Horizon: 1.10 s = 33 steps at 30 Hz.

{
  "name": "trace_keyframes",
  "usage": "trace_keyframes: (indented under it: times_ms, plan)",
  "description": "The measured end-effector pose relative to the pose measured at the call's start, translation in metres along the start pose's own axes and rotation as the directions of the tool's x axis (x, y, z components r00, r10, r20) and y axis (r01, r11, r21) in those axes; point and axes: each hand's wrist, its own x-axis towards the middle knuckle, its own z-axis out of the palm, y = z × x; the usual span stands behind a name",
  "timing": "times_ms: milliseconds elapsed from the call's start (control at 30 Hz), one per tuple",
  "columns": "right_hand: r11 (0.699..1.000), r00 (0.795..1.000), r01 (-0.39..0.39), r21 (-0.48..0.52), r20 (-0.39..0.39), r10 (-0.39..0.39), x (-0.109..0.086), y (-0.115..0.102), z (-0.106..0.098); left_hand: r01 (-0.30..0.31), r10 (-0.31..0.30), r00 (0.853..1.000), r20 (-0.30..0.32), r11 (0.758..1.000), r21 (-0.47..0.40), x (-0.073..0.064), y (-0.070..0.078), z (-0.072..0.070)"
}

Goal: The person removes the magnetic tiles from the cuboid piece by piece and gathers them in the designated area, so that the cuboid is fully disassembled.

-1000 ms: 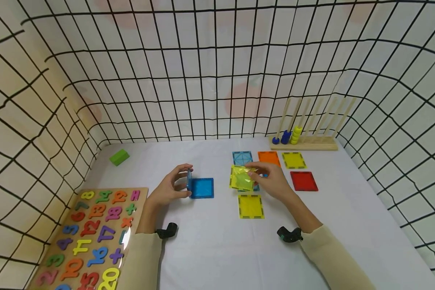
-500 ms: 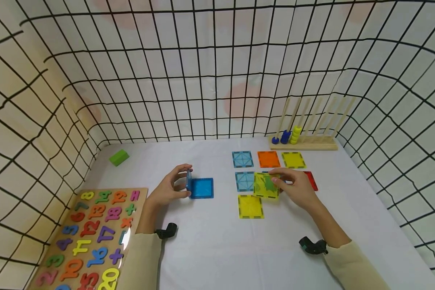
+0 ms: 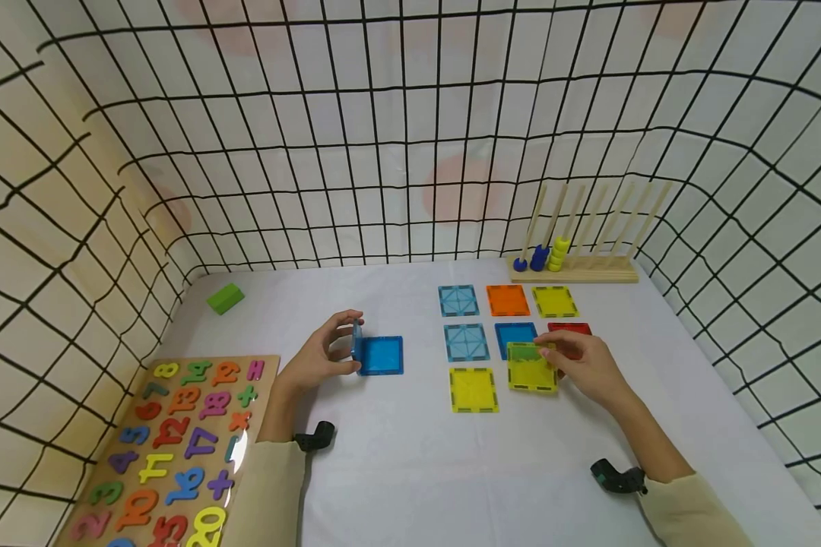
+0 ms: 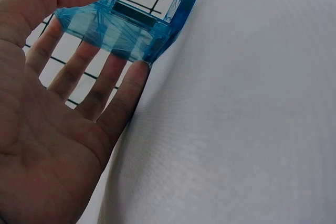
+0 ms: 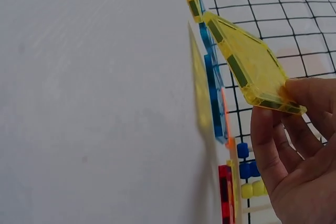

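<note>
My left hand [image 3: 317,358] holds a blue magnetic tile [image 3: 357,340] upright, thumb at its near edge and fingertips at the far one. That tile stands along the left edge of a flat blue tile [image 3: 382,355]. In the left wrist view its clear light-blue panel [image 4: 107,27] spans thumb and fingers. Between thumb and fingers, my right hand [image 3: 588,368] pinches a yellow square magnetic tile [image 3: 530,372] by its right edge. The right wrist view shows this yellow tile [image 5: 254,64] raised off the table, casting a yellowish shadow.
Flat tiles lie in rows: light blue [image 3: 458,301], orange [image 3: 508,301], yellow [image 3: 555,301], blue [image 3: 515,334], red [image 3: 569,328] and a nearer yellow [image 3: 473,390]. A number board [image 3: 171,448] lies left, a green block [image 3: 225,298] behind it. A bead rack [image 3: 575,270] stands back right, before black netting.
My right hand has carried the yellow tile rightward and nearer, from over the light blue tile to in front of the blue and red ones. My left hand stays in place.
</note>
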Motion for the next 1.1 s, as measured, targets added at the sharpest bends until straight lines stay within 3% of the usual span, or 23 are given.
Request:
trace_keyframes:
  times_ms: [367, 533, 733, 1100]
  plan:
    - [0.994, 0.989, -0.083, -0.073, 0.116, 0.091, -0.004, 0.014, -0.003, 0.001, -0.001, 1.0, -0.002, 1.0, 0.001, 0.001, -0.002, 0.0]
    - [0.983, 0.98, -0.031, -0.181, 0.19, 0.066, -0.006, 0.019, 0.0, 0.004, -0.004, 1.0, -0.001, 1.0, -0.001, 0.002, -0.003, 0.0]
    - [0.95, 0.977, 0.048, -0.307, 0.211, 0.019, -0.01, 0.016, 0.004, 0.004, -0.004, 1.0, -0.004, 1.0, 0.003, 0.002, -0.002, 0.0]
    - [0.928, 0.975, 0.041, -0.371, 0.218, 0.044, -0.012, 0.011, 0.003, 0.005, -0.005, 1.0, -0.005, 1.0, 0.003, 0.001, -0.004, 0.0]
